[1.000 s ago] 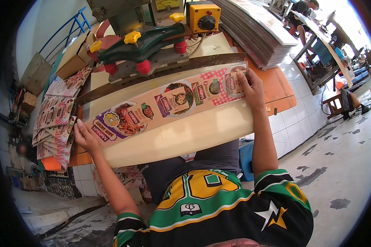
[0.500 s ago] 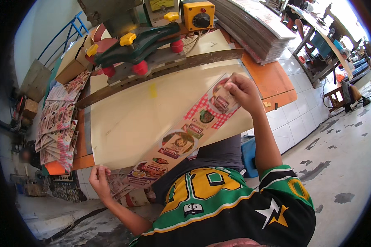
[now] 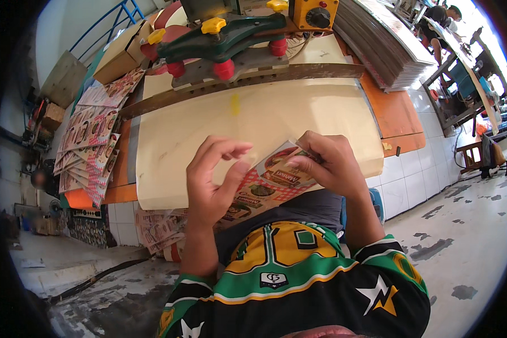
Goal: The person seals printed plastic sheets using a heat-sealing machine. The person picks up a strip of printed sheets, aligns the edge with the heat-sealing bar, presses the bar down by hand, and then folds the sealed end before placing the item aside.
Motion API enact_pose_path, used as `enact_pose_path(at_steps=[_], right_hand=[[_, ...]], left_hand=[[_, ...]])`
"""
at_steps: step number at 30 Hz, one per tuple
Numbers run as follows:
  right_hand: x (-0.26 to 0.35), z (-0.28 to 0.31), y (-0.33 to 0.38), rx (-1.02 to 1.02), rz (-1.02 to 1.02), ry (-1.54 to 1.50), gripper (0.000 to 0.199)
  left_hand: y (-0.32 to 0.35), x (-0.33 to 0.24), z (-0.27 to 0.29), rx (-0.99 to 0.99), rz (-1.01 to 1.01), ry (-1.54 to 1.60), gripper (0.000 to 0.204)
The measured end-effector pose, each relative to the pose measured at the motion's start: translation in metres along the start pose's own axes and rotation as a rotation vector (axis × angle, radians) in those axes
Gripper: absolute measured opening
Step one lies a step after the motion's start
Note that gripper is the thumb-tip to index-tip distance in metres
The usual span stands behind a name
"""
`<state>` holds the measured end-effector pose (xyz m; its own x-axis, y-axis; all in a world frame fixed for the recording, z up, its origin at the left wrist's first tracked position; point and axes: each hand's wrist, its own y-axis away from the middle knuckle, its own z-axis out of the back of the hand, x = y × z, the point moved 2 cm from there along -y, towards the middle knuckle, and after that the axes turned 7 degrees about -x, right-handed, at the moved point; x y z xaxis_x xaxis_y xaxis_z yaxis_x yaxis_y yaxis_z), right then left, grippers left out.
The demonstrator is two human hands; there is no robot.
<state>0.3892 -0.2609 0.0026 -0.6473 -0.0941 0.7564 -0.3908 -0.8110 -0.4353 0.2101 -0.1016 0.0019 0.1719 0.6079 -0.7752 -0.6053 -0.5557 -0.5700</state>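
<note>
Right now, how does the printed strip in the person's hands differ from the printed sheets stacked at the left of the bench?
The red-checked printed strip is a single piece held by both hands at the bench's near edge; the fanned pile of printed sheets holds many, lying untouched. The strip tilts up; the pile lies flat. Both carry similar colourful food pictures.
</note>
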Motion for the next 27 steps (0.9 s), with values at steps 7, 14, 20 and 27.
enact_pose_path(at_steps=[7,14,20,27], right_hand=[[0.0,-0.01,0.006,0.018,0.038,0.001,0.027],[-0.002,-0.018,0.011,0.056,0.114,-0.015,0.028],[-0.002,-0.019,0.018,0.065,0.145,-0.018,0.026],[-0.004,-0.028,0.023,0.119,0.214,-0.045,0.025]], left_hand=[[-0.017,-0.01,-0.022,0.12,0.018,0.13,0.015],[-0.01,-0.002,-0.027,0.151,0.123,0.29,0.014],[0.002,-0.003,-0.023,0.235,0.197,0.398,0.015],[0.001,-0.013,-0.017,0.315,0.185,0.324,0.016]])
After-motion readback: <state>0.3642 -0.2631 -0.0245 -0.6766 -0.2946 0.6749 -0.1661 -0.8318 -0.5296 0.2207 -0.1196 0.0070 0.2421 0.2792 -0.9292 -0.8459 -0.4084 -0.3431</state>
